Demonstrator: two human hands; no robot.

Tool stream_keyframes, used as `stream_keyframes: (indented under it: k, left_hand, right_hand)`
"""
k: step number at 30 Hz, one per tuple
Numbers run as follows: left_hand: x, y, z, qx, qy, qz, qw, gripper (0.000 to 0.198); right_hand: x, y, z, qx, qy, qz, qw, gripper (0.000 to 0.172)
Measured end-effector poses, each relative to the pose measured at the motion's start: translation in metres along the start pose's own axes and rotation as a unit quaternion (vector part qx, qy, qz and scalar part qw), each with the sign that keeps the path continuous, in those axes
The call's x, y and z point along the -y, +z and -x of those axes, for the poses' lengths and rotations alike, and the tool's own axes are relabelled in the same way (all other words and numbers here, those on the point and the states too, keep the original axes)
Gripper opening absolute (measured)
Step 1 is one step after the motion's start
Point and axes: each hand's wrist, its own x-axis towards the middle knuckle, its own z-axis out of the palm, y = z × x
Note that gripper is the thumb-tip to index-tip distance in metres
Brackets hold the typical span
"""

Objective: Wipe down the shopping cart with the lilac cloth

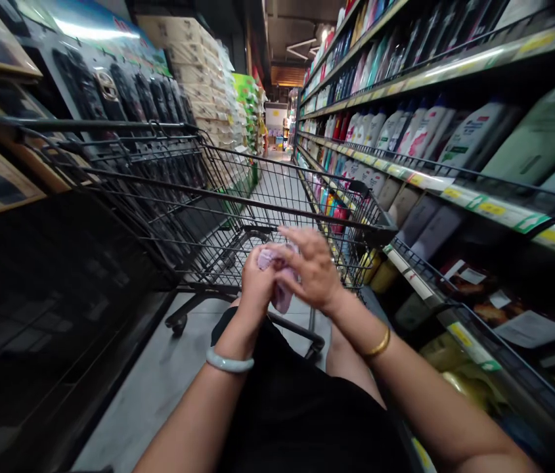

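A small crumpled pinkish-lilac cloth is between my two hands, in front of my body. My left hand is closed around its upper left part. My right hand lies over the cloth from the right, its fingers spread, partly bent and slightly blurred; the fingertips touch or nearly touch the cloth. Part of the cloth hangs below the hands. Just beyond them stands a black wire shopping cart, and the floor shows through its mesh.
Shelves of shampoo bottles line the right side. Stacked pale packages and hanging black packaged goods stand on the left. The aisle floor runs ahead beyond the cart. A cart wheel is at lower left.
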Motion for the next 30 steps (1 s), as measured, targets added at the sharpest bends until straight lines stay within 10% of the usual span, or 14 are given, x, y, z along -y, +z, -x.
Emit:
stream_keyframes:
  k: [3, 6, 10, 14, 21, 30]
  left_hand:
    - [-0.034, -0.004, 0.006, 0.067, -0.097, 0.229, 0.966, 0.042]
    - [-0.064, -0.019, 0.01, 0.139, -0.155, 0.265, 0.942, 0.056]
    - [-0.101, -0.053, -0.015, 0.078, 0.057, -0.035, 0.995, 0.05]
    - [-0.127, -0.089, -0.076, -0.063, 0.294, -0.394, 0.869, 0.047]
    - [-0.108, -0.115, -0.13, 0.04, 0.267, -0.709, 0.652, 0.05]
    - [-0.108, -0.11, -0.127, 0.03, 0.269, -0.722, 0.636, 0.048]
  right_hand:
    - [0.027, 0.024, 0.027, -0.006, 0.056, -0.114, 0.992, 0.07]
    - [0.03, 0.031, 0.026, -0.088, 0.16, -0.18, 0.967, 0.053]
    - [0.012, 0.005, -0.014, -0.178, 0.172, -0.192, 0.95, 0.043]
    - [-0.001, -0.006, -0.045, -0.189, 0.135, -0.044, 0.972, 0.04]
    - [0.008, 0.044, -0.002, -0.084, 0.106, 0.064, 0.989, 0.027]
    - [0.027, 0.035, -0.06, -0.175, 0.139, 0.037, 0.974, 0.033]
